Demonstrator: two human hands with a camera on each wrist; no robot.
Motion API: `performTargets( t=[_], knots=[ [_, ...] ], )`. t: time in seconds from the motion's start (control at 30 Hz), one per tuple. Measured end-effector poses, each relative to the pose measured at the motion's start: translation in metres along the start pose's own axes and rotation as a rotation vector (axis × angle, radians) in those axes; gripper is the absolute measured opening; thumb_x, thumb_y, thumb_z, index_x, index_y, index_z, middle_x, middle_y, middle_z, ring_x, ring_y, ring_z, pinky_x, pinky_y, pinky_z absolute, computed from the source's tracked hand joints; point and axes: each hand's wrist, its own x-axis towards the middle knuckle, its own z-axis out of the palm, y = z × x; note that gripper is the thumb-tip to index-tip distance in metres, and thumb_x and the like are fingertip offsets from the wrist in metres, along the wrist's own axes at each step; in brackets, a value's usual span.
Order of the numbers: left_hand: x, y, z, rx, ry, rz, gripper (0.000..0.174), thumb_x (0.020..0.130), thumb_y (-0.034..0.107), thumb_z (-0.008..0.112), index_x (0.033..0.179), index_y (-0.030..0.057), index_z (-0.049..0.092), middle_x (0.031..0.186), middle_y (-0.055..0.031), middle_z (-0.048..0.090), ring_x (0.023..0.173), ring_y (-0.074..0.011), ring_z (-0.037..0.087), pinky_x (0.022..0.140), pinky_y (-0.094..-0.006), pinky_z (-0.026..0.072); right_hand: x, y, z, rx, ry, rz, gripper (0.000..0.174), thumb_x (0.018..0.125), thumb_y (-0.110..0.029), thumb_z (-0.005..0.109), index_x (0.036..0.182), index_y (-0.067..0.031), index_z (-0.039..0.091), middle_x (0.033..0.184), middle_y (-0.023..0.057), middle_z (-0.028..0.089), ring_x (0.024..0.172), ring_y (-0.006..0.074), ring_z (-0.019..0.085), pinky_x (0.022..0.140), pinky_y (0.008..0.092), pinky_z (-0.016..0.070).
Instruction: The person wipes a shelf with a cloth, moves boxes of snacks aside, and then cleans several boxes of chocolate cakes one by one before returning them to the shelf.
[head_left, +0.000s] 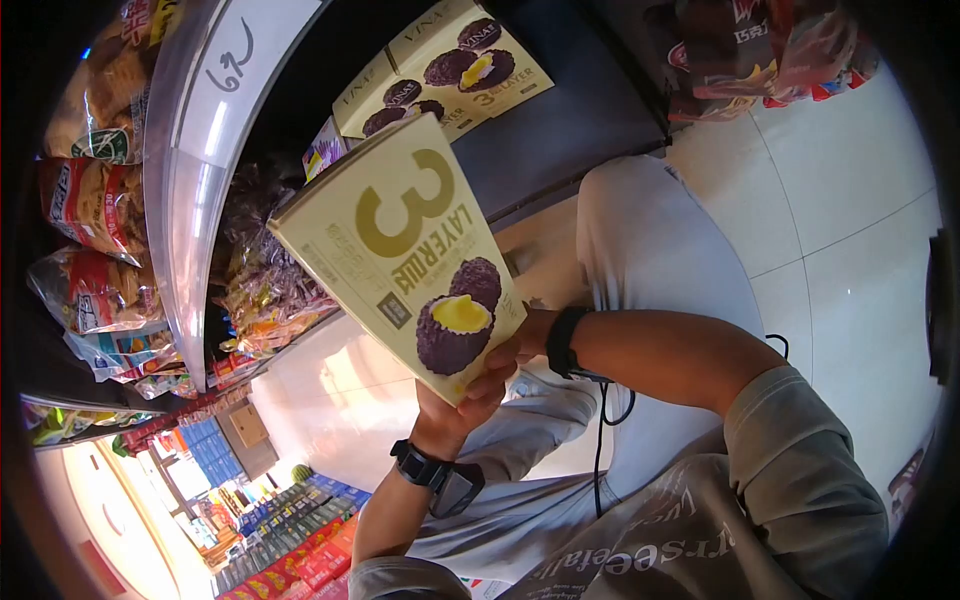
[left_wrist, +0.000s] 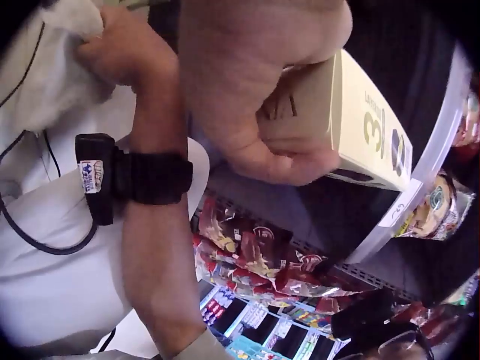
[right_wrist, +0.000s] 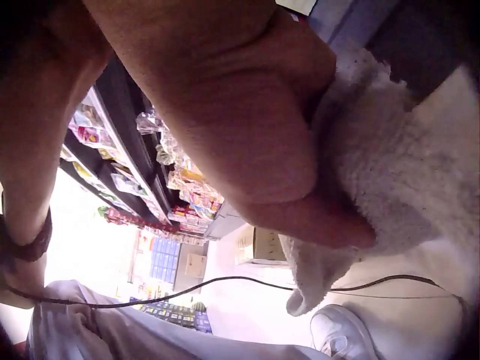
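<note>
In the head view my left hand (head_left: 475, 385) grips a cream box (head_left: 400, 250) by its lower end, tilted in front of the shelf. The box has a large "3" and a picture of dark round sweets with yellow filling. Up close in the left wrist view, my left hand (left_wrist: 251, 90) has thumb and fingers around the end of the box (left_wrist: 371, 131). Most of my right hand (head_left: 535, 330) is hidden behind the box. A whitish cloth (right_wrist: 390, 165) is bunched in the grip of my right hand (right_wrist: 247, 135).
Similar boxes (head_left: 475, 75) stand on the dark shelf behind the held one. Bagged snacks (head_left: 95, 210) line another shelf at left, beyond a clear-edged price strip (head_left: 225, 75). Red packages (head_left: 760, 50) are at upper right. A black cable (right_wrist: 225, 280) hangs near the legs.
</note>
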Motion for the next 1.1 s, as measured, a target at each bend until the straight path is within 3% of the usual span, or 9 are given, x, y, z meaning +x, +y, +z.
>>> performTargets(
  t=[0.13,0.23,0.33,0.5,0.6,0.7,0.8,0.93,1.1],
  knots=[
    [0.001,0.004,-0.002,0.020,-0.059,-0.015,0.052,0.094,0.040,0.045,0.124,-0.0011,0.038,0.082,-0.0145,0.043,0.052,-0.0159,0.049,0.032,-0.0207,0.0430,0.020,0.001,-0.004,-0.614,-0.027,-0.262,0.038,0.081,-0.030,0.063,0.115,-0.0141,0.059,0.096,0.0150,0.066,0.090,0.0321,0.064,0.072,0.0368,0.0516],
    [0.001,0.011,-0.009,0.057,-0.101,-0.043,0.056,0.094,0.040,0.044,0.139,0.0090,0.029,0.082,-0.0156,0.043,0.052,-0.0185,0.049,0.033,-0.0247,0.0463,0.028,-0.004,-0.005,-0.611,-0.098,-0.319,0.046,0.079,-0.032,0.066,0.118,-0.0106,0.057,0.105,0.0161,0.063,0.098,0.0318,0.061,0.079,0.0371,0.0493],
    [-0.012,0.012,-0.005,-0.040,0.103,0.052,0.062,0.095,0.039,0.041,0.149,0.0243,0.015,0.082,-0.0197,0.043,0.050,-0.0237,0.052,0.032,-0.0324,0.0496,0.027,-0.012,-0.007,-0.518,-0.228,-0.299,0.054,0.077,-0.033,0.069,0.122,-0.0070,0.056,0.114,0.0173,0.059,0.105,0.0314,0.058,0.086,0.0373,0.0471],
    [-0.030,0.016,0.002,-0.128,0.295,0.161,0.060,0.096,0.039,0.039,0.149,0.0229,0.016,0.093,-0.0307,0.048,0.046,-0.0280,0.055,0.028,-0.0295,0.0444,0.003,-0.061,-0.038,-0.577,-0.467,-0.155,0.068,0.073,-0.036,0.075,0.128,-0.0011,0.053,0.128,0.0192,0.054,0.117,0.0309,0.053,0.097,0.0378,0.0434],
    [-0.027,0.035,-0.023,0.288,-0.087,0.109,0.054,0.094,0.043,0.040,0.137,0.0103,0.034,0.106,-0.0332,0.050,0.049,-0.0267,0.056,0.032,-0.0260,0.0427,-0.061,-0.158,-0.077,-0.806,-0.404,-0.077,0.093,0.059,-0.041,0.083,0.134,-0.0015,0.045,0.128,0.0192,0.054,0.118,0.0319,0.052,0.099,0.0368,0.0405],
    [-0.019,0.040,-0.025,0.342,-0.154,0.094,0.065,0.091,0.051,0.040,0.127,-0.0028,0.043,0.095,-0.0286,0.055,0.048,-0.0230,0.055,0.032,-0.0246,0.0389,-0.073,-0.148,-0.091,-0.428,0.002,-0.622,0.086,0.057,-0.036,0.085,0.129,-0.0054,0.050,0.114,0.0198,0.062,0.107,0.0308,0.060,0.089,0.0363,0.0460],
    [-0.002,0.044,-0.042,0.325,-0.209,-0.013,0.073,0.089,0.057,0.039,0.123,-0.0073,0.046,0.079,-0.0233,0.057,0.045,-0.0200,0.051,0.032,-0.0255,0.0360,-0.093,-0.160,-0.080,-0.575,-0.027,-0.774,0.090,0.056,-0.032,0.086,0.131,-0.0023,0.046,0.112,0.0225,0.062,0.106,0.0318,0.060,0.091,0.0358,0.0453],
    [0.014,0.021,-0.006,0.537,0.099,0.069,0.052,0.095,0.039,0.041,0.118,-0.0070,0.048,0.070,-0.0177,0.059,0.046,-0.0184,0.056,0.035,-0.0265,0.0436,-0.107,-0.157,-0.081,-0.540,0.103,-0.515,0.080,0.053,-0.023,0.086,0.123,-0.0004,0.055,0.108,0.0172,0.064,0.099,0.0294,0.063,0.089,0.0346,0.0465],
    [0.005,0.056,-0.006,1.126,0.393,0.490,0.036,0.094,0.024,0.046,0.115,-0.0051,0.051,0.071,-0.0168,0.060,0.049,-0.0178,0.057,0.040,-0.0281,0.0451,-0.157,-0.194,-0.112,-0.809,0.493,-0.652,0.059,0.053,-0.015,0.083,0.107,-0.0019,0.064,0.101,0.0164,0.066,0.092,0.0293,0.065,0.083,0.0335,0.0496]
  ],
)
